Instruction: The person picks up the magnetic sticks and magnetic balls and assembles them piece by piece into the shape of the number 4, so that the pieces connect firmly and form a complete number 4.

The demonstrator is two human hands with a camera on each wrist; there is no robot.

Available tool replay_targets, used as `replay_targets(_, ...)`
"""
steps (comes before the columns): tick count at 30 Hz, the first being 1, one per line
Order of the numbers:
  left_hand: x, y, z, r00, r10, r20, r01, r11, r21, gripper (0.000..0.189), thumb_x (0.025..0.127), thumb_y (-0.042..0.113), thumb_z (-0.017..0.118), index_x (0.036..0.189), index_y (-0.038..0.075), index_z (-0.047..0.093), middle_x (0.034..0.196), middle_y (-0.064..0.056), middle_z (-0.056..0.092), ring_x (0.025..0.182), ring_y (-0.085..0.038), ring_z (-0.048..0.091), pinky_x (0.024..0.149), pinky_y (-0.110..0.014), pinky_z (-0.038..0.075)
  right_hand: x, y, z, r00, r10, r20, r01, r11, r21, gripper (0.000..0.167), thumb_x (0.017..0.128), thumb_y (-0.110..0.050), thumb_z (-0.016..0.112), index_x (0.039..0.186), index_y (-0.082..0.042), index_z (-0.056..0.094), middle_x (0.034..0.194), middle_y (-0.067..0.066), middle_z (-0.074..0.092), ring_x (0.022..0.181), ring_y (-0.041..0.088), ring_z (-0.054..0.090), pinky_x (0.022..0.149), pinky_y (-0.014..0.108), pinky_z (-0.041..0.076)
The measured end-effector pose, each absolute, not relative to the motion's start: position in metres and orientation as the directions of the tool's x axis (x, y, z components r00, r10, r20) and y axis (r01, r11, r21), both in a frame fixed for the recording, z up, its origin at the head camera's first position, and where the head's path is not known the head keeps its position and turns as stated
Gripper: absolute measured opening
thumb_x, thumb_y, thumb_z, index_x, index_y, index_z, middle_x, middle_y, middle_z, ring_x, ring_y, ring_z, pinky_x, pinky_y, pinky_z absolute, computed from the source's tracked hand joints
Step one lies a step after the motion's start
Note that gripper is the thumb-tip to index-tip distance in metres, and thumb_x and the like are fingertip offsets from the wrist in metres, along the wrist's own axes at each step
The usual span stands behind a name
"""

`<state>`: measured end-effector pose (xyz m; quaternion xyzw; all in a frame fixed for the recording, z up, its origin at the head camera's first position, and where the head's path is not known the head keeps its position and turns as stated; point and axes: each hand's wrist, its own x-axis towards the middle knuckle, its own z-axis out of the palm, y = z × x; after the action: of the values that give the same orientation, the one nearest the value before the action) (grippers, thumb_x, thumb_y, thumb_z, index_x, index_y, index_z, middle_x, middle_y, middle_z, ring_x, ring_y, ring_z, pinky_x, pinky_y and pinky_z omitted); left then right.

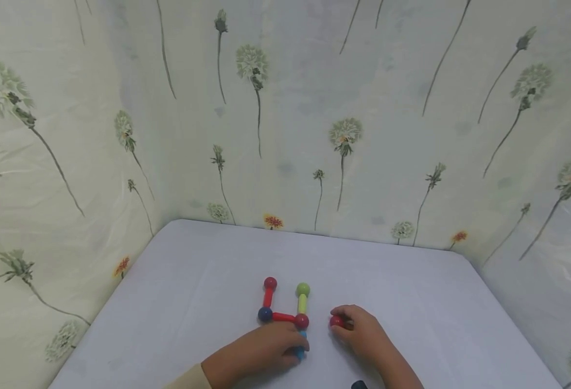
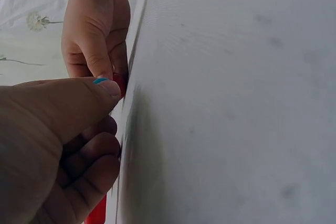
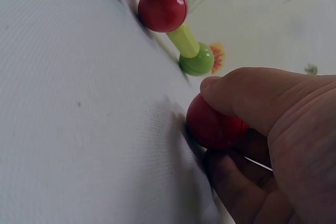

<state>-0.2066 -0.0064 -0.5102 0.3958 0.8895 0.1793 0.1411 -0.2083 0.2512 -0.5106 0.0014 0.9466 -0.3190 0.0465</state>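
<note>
My left hand (image 1: 271, 346) pinches a light-blue rod (image 1: 300, 354) between thumb and fingers, and the fingers cover much of it. The rod meets a red ball (image 1: 302, 321) at the corner of a ball-and-rod shape. From that corner a yellow-green rod (image 1: 302, 304) runs to a green ball (image 1: 303, 289). A red rod (image 1: 283, 317) leads left to a dark blue ball (image 1: 264, 314), and another red rod (image 1: 268, 298) joins that to a far red ball (image 1: 270, 283). To the right of the shape, my right hand (image 1: 363, 332) holds a separate red ball (image 3: 212, 121), low over the table.
The shape lies on a table with a white cover (image 1: 207, 270). A dark rounded thing (image 1: 359, 384) shows at the bottom edge beside the right forearm. Behind and at both sides hangs a flower-print sheet (image 1: 295, 108).
</note>
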Motion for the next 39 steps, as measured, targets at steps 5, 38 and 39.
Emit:
replay_targets(5, -0.207, -0.003, -0.508, -0.656, 0.746, -0.112, 0.645, 0.632, 0.431, 0.032, 0.091, 0.034, 0.083, 0.122, 0.035, 0.074, 0.101, 0.023, 0.067, 0.091, 0.005, 0.056, 0.088, -0.021, 0.055, -0.209, 0.252, -0.511, -0.995, -0.019, -0.099, 0.045, 0.798, -0.601, 0.037, 0.088, -0.025, 0.086, 0.121, -0.018, 0.072, 0.121, -0.001, 0.070, 0.113, 0.021, 0.065, 0.098, 0.049, 0.057)
replay_targets(38, -0.221, -0.033, -0.506, -0.820, 0.563, -0.102, 0.395, 0.686, 0.611, 0.034, 0.092, 0.036, 0.080, 0.124, 0.032, 0.072, 0.097, 0.021, 0.064, 0.086, -0.001, 0.057, 0.084, -0.026, 0.057, -0.208, 0.251, -0.513, -0.992, -0.036, -0.117, 0.037, 0.821, -0.569, 0.037, 0.086, -0.023, 0.087, 0.120, -0.020, 0.072, 0.112, -0.003, 0.070, 0.103, 0.016, 0.066, 0.094, 0.048, 0.059)
replay_targets(39, -0.223, -0.038, -0.505, -0.830, 0.553, -0.078, 0.399, 0.685, 0.610, 0.031, 0.092, 0.034, 0.080, 0.122, 0.029, 0.072, 0.095, 0.019, 0.064, 0.086, -0.002, 0.057, 0.082, -0.025, 0.056, -0.208, 0.251, -0.512, -0.992, -0.041, -0.122, 0.036, 0.820, -0.571, 0.038, 0.086, -0.023, 0.087, 0.121, -0.020, 0.072, 0.111, -0.003, 0.069, 0.101, 0.016, 0.065, 0.093, 0.048, 0.060)
